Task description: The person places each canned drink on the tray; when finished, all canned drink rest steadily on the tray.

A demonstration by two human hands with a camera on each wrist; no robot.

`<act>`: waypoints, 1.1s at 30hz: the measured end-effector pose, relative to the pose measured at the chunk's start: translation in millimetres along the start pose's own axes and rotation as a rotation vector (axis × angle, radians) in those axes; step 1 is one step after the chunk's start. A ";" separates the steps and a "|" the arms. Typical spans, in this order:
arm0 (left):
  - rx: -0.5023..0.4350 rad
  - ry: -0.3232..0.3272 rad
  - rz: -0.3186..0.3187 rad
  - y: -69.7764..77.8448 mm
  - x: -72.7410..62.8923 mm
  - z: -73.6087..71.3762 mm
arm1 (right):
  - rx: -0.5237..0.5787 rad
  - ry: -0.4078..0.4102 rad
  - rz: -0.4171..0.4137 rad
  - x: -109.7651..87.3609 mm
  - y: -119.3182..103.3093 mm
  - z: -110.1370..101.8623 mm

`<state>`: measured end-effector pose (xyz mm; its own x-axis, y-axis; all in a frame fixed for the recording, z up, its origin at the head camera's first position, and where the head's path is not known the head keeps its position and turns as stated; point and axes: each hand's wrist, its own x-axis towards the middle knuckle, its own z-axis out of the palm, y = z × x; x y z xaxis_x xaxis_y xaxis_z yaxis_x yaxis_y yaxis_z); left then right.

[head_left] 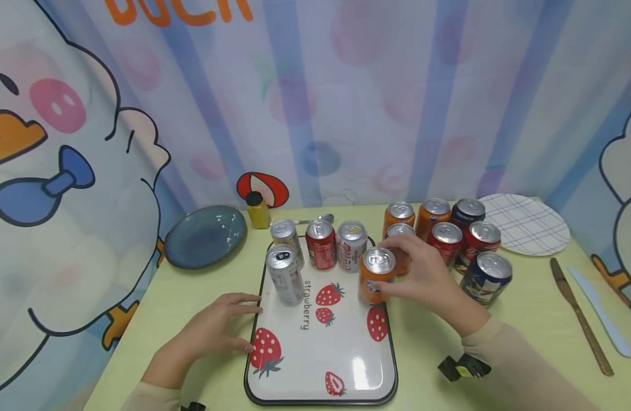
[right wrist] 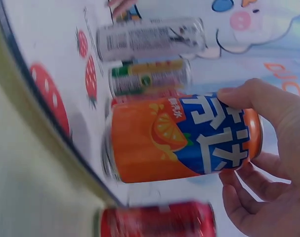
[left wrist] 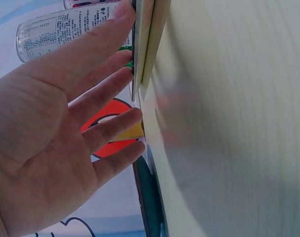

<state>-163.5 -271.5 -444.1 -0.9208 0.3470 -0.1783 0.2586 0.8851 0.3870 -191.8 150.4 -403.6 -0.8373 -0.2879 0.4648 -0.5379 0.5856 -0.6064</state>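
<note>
My right hand [head_left: 423, 271] grips an orange soda can [head_left: 373, 288] near its top, thumb on one side and fingers on the other. The can stands upright over the right side of a white strawberry-print tray [head_left: 315, 365]; whether its base touches the tray I cannot tell. On the tray are a silver-white can [head_left: 287, 284], a slim can with yellow [head_left: 296, 242] behind it, a red can [head_left: 323, 251] and a white-and-pink can [head_left: 351, 251]. Fingers extended, my left hand [head_left: 218, 325] rests at the tray's left edge. The left wrist view shows its palm [left wrist: 46, 128] holding nothing.
Right of the tray stands a group of several cans, among them a red can [head_left: 445, 248] and a dark blue can [head_left: 485, 282]. Beyond are a checked plate [head_left: 531, 225], a brown knife [head_left: 579, 314] and a pale blue knife [head_left: 603, 314]. A dark plate [head_left: 202, 242], yellow bottle [head_left: 258, 212] and spoon [head_left: 320, 218] lie back left.
</note>
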 end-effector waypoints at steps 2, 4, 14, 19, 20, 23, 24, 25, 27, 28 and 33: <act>0.002 -0.001 0.002 0.0 -0.3 -0.7 | 0.035 -0.015 0.005 5.9 -5.3 12.4; -0.001 0.001 0.012 -0.2 -0.6 -1.6 | 0.048 -0.028 0.011 11.7 -11.0 24.7; -0.006 0.005 0.071 -1.2 1.1 -0.9 | 0.096 -0.081 0.079 28.6 -30.1 71.4; -0.005 0.000 0.083 1.3 3.4 0.3 | 0.093 -0.105 0.105 32.2 -28.7 80.2; -0.006 -0.001 0.081 1.6 3.5 0.7 | 0.091 -0.105 0.105 32.6 -28.0 81.9; -0.002 0.007 0.083 1.0 2.7 1.4 | 0.085 -0.099 0.095 33.4 -26.2 86.4; 0.001 0.012 0.083 0.7 2.1 1.4 | 0.086 -0.097 0.090 33.5 -26.0 87.4; 0.005 0.018 0.083 0.5 1.5 1.2 | 0.088 -0.096 0.087 33.5 -25.9 88.3; 0.017 0.028 0.084 -0.4 0.6 1.0 | 0.090 -0.099 0.081 33.4 -26.4 88.9; 0.021 0.033 0.084 -0.7 0.1 0.6 | 0.087 -0.103 0.080 33.2 -26.8 88.9; 0.027 0.023 0.058 -1.7 -2.1 -0.9 | 0.066 -0.118 0.099 27.6 -27.1 82.8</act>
<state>-162.2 -274.0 -443.6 -0.9103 0.3911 -0.1356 0.3192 0.8719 0.3713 -208.5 63.9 -427.7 -0.8902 -0.3202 0.3240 -0.4540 0.5660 -0.6882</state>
